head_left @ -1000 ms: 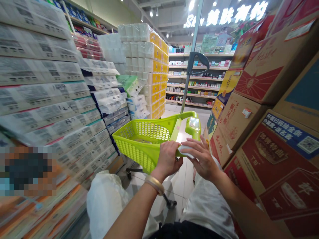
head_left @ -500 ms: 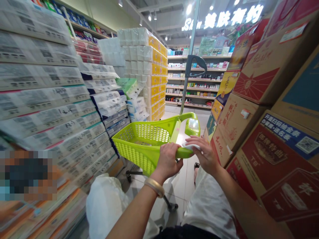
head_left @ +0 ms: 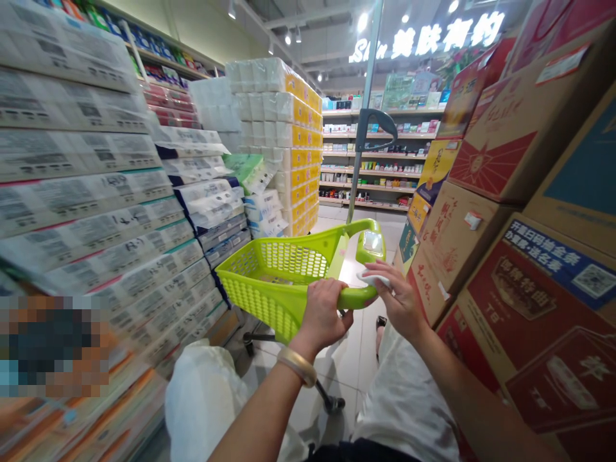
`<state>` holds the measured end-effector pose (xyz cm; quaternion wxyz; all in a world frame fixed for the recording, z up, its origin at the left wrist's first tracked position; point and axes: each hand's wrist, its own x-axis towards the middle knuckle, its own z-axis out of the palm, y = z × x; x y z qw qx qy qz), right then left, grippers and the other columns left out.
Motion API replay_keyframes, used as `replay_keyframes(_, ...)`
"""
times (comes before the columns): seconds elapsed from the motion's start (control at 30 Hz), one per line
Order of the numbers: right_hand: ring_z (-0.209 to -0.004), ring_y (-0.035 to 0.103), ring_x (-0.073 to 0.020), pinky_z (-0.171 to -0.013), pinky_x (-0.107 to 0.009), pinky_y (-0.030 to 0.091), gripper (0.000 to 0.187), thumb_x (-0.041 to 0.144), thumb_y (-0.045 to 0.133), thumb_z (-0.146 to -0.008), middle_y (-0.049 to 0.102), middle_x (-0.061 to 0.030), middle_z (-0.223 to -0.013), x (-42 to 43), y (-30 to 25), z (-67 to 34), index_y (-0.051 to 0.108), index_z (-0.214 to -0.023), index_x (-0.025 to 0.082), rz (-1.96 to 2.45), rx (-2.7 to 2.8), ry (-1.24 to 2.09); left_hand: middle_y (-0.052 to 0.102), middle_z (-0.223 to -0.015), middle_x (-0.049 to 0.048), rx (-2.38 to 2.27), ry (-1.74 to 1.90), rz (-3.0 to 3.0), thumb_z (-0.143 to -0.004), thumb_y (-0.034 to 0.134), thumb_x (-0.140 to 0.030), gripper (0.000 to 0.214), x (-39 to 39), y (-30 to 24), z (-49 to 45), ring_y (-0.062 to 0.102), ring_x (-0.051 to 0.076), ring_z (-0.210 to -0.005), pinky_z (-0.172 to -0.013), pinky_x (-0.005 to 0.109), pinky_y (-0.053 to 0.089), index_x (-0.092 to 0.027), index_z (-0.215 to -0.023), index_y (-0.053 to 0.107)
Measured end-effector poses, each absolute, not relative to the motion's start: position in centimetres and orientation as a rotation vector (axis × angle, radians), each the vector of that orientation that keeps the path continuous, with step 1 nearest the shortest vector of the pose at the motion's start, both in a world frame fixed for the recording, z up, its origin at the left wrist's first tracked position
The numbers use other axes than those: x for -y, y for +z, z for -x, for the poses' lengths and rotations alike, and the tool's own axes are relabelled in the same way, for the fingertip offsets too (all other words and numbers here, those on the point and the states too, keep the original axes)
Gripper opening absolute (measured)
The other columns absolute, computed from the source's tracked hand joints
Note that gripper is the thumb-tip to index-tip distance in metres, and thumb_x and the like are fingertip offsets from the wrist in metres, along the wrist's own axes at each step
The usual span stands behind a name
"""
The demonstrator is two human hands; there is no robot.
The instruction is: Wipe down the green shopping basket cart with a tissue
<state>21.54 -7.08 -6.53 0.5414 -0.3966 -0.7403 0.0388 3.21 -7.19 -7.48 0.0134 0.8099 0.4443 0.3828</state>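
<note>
A lime-green plastic shopping basket (head_left: 269, 282) on wheels stands in the aisle in front of me. My left hand (head_left: 323, 316) is closed round its near rim, a pale bangle on the wrist. My right hand (head_left: 395, 296) presses a small white cloth or wipe (head_left: 371, 280) against the basket's green handle (head_left: 369, 247), fingers curled over it. The basket's inside looks bare apart from its mesh walls.
Stacked packs of tissue paper (head_left: 96, 192) wall the left side, with a tall toilet-roll stack (head_left: 283, 135) beyond. Cardboard cartons (head_left: 520, 192) pile up on the right. A grey pole with a handle (head_left: 368, 128) rises behind the basket. Shelves (head_left: 375, 167) stand far ahead.
My right hand with the white cloth has slid along the handle, farther up and to the right. My left hand has kept its grip on the rim. The view has shifted slightly.
</note>
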Motion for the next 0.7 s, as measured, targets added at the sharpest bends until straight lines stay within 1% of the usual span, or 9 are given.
replay_keyframes(0.17, -0.129, 0.053, -0.0218, -0.12, -0.048, 0.012, 0.023, 0.022, 0.053, -0.094, 0.068, 0.0005, -0.123, 8.5, -6.6, -21.0, 0.069, -0.107, 0.032, 0.818, 2.058, -0.049, 0.063, -0.087, 0.0048, -1.372, 1.222, -2.512, -0.07, 0.06, -0.029, 0.028, 7.2, -7.5, -3.3, 0.057, 0.024, -0.087, -0.081, 0.039, 0.04, -0.02, -0.096, 0.056)
replay_keyframes(0.23, -0.124, 0.057, -0.0217, -0.119, -0.049, 0.015, 0.022, 0.024, 0.05, -0.095, 0.07, -0.0006, -0.119, 7.9, -6.4, -21.4, 0.07, -0.104, 0.031, 0.843, 1.996, -0.008, 0.063, -0.088, 0.0052, -1.371, 1.22, -2.512, -0.07, 0.062, -0.032, 0.028, 7.1, -7.6, -3.2, 0.058, 0.025, -0.087, -0.081, 0.04, 0.041, -0.02, -0.095, 0.056)
replay_keyframes(0.33, -0.119, 0.06, -0.0239, -0.111, -0.05, 0.031, 0.025, 0.03, 0.046, -0.097, 0.072, -0.0038, -0.112, 6.8, -6.4, -21.9, 0.071, -0.099, 0.028, 0.928, 1.772, 0.102, 0.064, -0.089, 0.0057, -1.375, 1.212, -2.502, -0.069, 0.066, -0.035, 0.031, 7.1, -7.7, -3.2, 0.058, 0.026, -0.088, -0.082, 0.04, 0.041, -0.02, -0.094, 0.056)
replay_keyframes(0.37, -0.121, 0.059, -0.0244, -0.11, -0.049, 0.034, 0.025, 0.031, 0.047, -0.097, 0.072, -0.0041, -0.112, 6.7, -6.4, -21.9, 0.071, -0.1, 0.028, 0.939, 1.744, 0.114, 0.064, -0.089, 0.0057, -1.373, 1.214, -2.497, -0.068, 0.067, -0.037, 0.032, 7.1, -7.7, -3.2, 0.059, 0.026, -0.088, -0.083, 0.041, 0.041, -0.02, -0.094, 0.056)
replay_keyframes(0.43, -0.127, 0.054, -0.0242, -0.112, -0.048, 0.031, 0.023, 0.029, 0.049, -0.096, 0.07, -0.0029, -0.118, 7.3, -6.6, -21.7, 0.071, -0.103, 0.029, 0.913, 1.813, 0.078, 0.064, -0.089, 0.0056, -1.358, 1.232, -2.486, -0.069, 0.067, -0.039, 0.033, 7.1, -7.7, -3.1, 0.059, 0.026, -0.088, -0.083, 0.041, 0.04, -0.021, -0.094, 0.056)
replay_keyframes(0.5, -0.132, 0.049, -0.0228, -0.117, -0.047, 0.02, 0.022, 0.025, 0.052, -0.094, 0.068, -0.0006, -0.124, 8.2, -6.8, -21.2, 0.069, -0.107, 0.032, 0.846, 1.964, -0.002, 0.064, -0.088, 0.0055, -1.334, 1.251, -2.473, -0.07, 0.066, -0.042, 0.034, 7.2, -7.6, -3.0, 0.059, 0.026, -0.088, -0.083, 0.041, 0.04, -0.021, -0.094, 0.057)
replay_keyframes(0.57, -0.133, 0.048, -0.0213, -0.119, -0.046, 0.014, 0.024, 0.022, 0.052, -0.094, 0.067, 0.0005, -0.126, 8.6, -6.9, -21.0, 0.069, -0.108, 0.032, 0.791, 2.048, -0.04, 0.064, -0.088, 0.0054, -1.312, 1.262, -2.452, -0.071, 0.064, -0.044, 0.034, 7.3, -7.4, -3.0, 0.058, 0.025, -0.088, -0.083, 0.041, 0.039, -0.02, -0.094, 0.057)
replay_keyframes(0.63, -0.13, 0.051, -0.0207, -0.119, -0.046, 0.016, 0.023, 0.023, 0.05, -0.095, 0.068, -0.0004, -0.123, 8.2, -6.9, -21.1, 0.069, -0.107, 0.031, 0.799, 1.999, -0.013, 0.065, -0.088, 0.0049, -1.307, 1.244, -2.419, -0.073, 0.062, -0.045, 0.031, 7.4, -7.0, -2.9, 0.058, 0.024, -0.088, -0.085, 0.041, 0.038, -0.02, -0.091, 0.057)
replay_keyframes(0.7, -0.125, 0.056, -0.0216, -0.115, -0.047, 0.025, 0.023, 0.026, 0.047, -0.097, 0.071, -0.0022, -0.117, 7.4, -7.0, -21.2, 0.069, -0.104, 0.029, 0.842, 1.867, 0.05, 0.065, -0.088, 0.004, -1.322, 1.219, -2.373, -0.076, 0.059, -0.044, 0.026, 7.6, -6.6, -2.7, 0.058, 0.023, -0.088, -0.088, 0.041, 0.037, -0.021, -0.089, 0.057)
